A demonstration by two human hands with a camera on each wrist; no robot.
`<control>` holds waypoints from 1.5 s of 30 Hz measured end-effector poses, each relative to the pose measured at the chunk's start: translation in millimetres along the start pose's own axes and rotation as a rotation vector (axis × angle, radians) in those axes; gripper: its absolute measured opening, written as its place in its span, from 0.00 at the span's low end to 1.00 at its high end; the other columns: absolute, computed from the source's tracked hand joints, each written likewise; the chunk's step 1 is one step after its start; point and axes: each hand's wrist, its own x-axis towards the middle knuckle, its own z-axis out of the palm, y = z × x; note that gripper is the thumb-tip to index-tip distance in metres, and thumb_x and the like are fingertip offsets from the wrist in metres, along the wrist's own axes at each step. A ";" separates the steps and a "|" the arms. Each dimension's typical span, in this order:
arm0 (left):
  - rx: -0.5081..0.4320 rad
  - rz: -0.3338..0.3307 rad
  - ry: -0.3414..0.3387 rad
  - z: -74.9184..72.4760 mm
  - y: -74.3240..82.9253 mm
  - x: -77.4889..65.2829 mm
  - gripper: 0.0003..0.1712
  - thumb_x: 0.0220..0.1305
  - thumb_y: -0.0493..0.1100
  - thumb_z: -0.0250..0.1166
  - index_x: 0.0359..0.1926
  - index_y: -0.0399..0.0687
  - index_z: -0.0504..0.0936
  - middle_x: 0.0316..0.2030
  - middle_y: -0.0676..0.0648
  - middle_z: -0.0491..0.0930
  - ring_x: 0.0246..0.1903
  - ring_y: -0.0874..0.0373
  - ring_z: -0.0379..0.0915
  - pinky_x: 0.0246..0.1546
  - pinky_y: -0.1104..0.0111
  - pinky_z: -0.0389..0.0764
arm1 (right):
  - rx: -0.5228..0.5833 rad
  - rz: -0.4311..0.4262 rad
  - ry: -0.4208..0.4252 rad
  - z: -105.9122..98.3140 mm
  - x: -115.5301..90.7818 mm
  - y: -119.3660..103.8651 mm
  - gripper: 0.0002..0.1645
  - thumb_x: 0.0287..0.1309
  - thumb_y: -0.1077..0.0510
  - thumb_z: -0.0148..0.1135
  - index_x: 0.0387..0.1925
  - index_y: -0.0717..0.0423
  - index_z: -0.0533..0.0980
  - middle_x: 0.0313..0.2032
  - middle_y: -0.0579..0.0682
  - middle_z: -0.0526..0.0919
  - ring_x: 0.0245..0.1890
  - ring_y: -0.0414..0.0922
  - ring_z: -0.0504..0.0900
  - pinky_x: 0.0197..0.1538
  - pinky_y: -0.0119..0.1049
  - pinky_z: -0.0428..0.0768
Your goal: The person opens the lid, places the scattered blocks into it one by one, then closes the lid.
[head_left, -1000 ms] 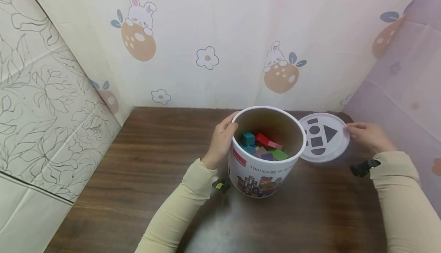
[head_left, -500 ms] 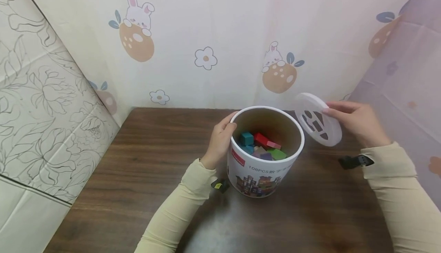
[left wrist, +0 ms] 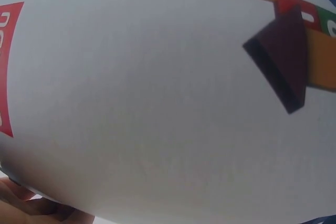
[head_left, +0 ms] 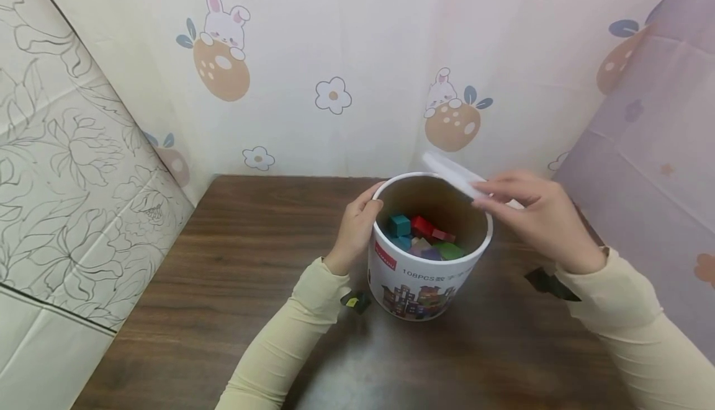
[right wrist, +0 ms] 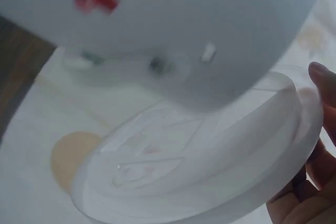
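Note:
A white bucket (head_left: 419,286) with a printed picture of blocks stands upright on the table. Inside lie several coloured blocks, among them a teal cube (head_left: 400,225) and a red block (head_left: 422,226). My left hand (head_left: 357,230) grips the bucket's left rim, thumb over the edge; the left wrist view is mostly filled by the bucket's printed wall (left wrist: 142,108). With my right hand (head_left: 536,214) I pinch the edge of a translucent lid (head_left: 455,174), tilted and nearly edge-on above the bucket's back right rim. Shape-cut holes show in the lid (right wrist: 220,166) in the right wrist view.
The dark wooden table (head_left: 234,286) reaches back to a patterned curtain (head_left: 335,38). A flower-print panel (head_left: 67,137) stands along the left, and a pale purple curtain (head_left: 642,143) hangs on the right.
My right hand has lifted the lid from beside the bucket, tipped it from face-up to edge-on and carried it left over the rim. The left hand keeps its grip on the bucket.

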 end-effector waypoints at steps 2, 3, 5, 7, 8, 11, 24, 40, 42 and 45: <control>0.000 -0.002 -0.004 -0.5 0.6 -0.5 0.24 0.74 0.45 0.47 0.69 0.51 0.69 0.66 0.49 0.71 0.64 0.50 0.68 0.65 0.49 0.71 | -0.060 -0.133 -0.002 5.7 -2.7 -8.3 0.22 0.43 0.66 0.77 0.44 0.53 0.86 0.36 0.42 0.85 0.37 0.32 0.73 0.39 0.16 0.70; 0.001 -0.006 -0.004 -0.8 1.0 -0.9 0.24 0.75 0.45 0.46 0.69 0.51 0.69 0.66 0.50 0.71 0.64 0.51 0.68 0.65 0.50 0.71 | -0.087 -0.193 -0.002 8.9 -3.7 -11.7 0.17 0.48 0.60 0.75 0.43 0.53 0.87 0.36 0.45 0.85 0.37 0.33 0.74 0.40 0.18 0.70; 0.002 -0.011 -0.007 -1.5 1.5 -1.3 0.24 0.75 0.46 0.46 0.69 0.51 0.69 0.66 0.49 0.71 0.65 0.50 0.68 0.65 0.50 0.70 | -0.119 -0.302 -0.001 15.1 -5.2 -16.8 0.16 0.58 0.48 0.69 0.42 0.53 0.87 0.35 0.47 0.86 0.37 0.37 0.74 0.41 0.21 0.71; 0.005 -0.020 -0.008 -2.2 2.1 -1.4 0.24 0.76 0.47 0.45 0.69 0.51 0.68 0.67 0.49 0.71 0.65 0.50 0.67 0.66 0.50 0.70 | -0.131 -0.390 0.004 20.9 -6.2 -19.3 0.26 0.63 0.38 0.58 0.40 0.54 0.87 0.35 0.47 0.86 0.35 0.40 0.75 0.40 0.24 0.71; 0.008 -0.025 -0.007 -2.5 2.5 -1.5 0.24 0.76 0.48 0.45 0.69 0.51 0.68 0.67 0.49 0.70 0.66 0.50 0.67 0.67 0.51 0.69 | -0.135 -0.411 0.002 23.4 -6.9 -20.3 0.31 0.64 0.34 0.52 0.40 0.54 0.87 0.35 0.46 0.86 0.35 0.41 0.75 0.40 0.25 0.71; 0.017 -0.036 -0.003 -3.6 3.2 -1.2 0.25 0.77 0.51 0.45 0.69 0.51 0.68 0.67 0.49 0.70 0.67 0.51 0.66 0.68 0.51 0.67 | -0.120 -0.418 -0.020 28.8 -9.6 -23.2 0.31 0.63 0.34 0.51 0.40 0.53 0.87 0.35 0.45 0.86 0.34 0.41 0.74 0.40 0.23 0.71; 0.103 -0.042 0.020 -6.7 6.6 3.5 0.26 0.75 0.58 0.44 0.64 0.56 0.74 0.61 0.51 0.77 0.63 0.54 0.71 0.66 0.51 0.69 | -0.027 -0.460 -0.042 47.1 -19.5 -33.6 0.25 0.67 0.40 0.53 0.42 0.52 0.87 0.35 0.43 0.85 0.35 0.39 0.74 0.39 0.25 0.73; 0.064 -0.097 -0.001 -7.3 10.2 3.5 0.26 0.73 0.56 0.48 0.65 0.51 0.73 0.57 0.47 0.80 0.56 0.53 0.77 0.61 0.54 0.76 | 0.001 -0.428 -0.076 53.0 -27.1 -44.2 0.23 0.67 0.41 0.54 0.43 0.51 0.87 0.36 0.44 0.85 0.37 0.39 0.75 0.41 0.26 0.74; 0.057 -0.093 -0.005 -7.2 10.1 2.9 0.26 0.73 0.55 0.49 0.65 0.50 0.73 0.56 0.46 0.80 0.54 0.52 0.78 0.59 0.55 0.78 | 0.010 -0.423 -0.090 53.2 -28.8 -45.0 0.22 0.67 0.42 0.54 0.43 0.51 0.86 0.36 0.44 0.85 0.37 0.40 0.75 0.42 0.26 0.75; 0.054 -0.093 -0.010 -6.9 10.0 2.0 0.25 0.73 0.54 0.49 0.65 0.51 0.73 0.56 0.47 0.80 0.53 0.53 0.78 0.58 0.57 0.79 | 0.009 -0.432 -0.089 54.1 -30.1 -44.7 0.22 0.67 0.42 0.55 0.43 0.51 0.86 0.37 0.44 0.84 0.38 0.39 0.75 0.43 0.26 0.75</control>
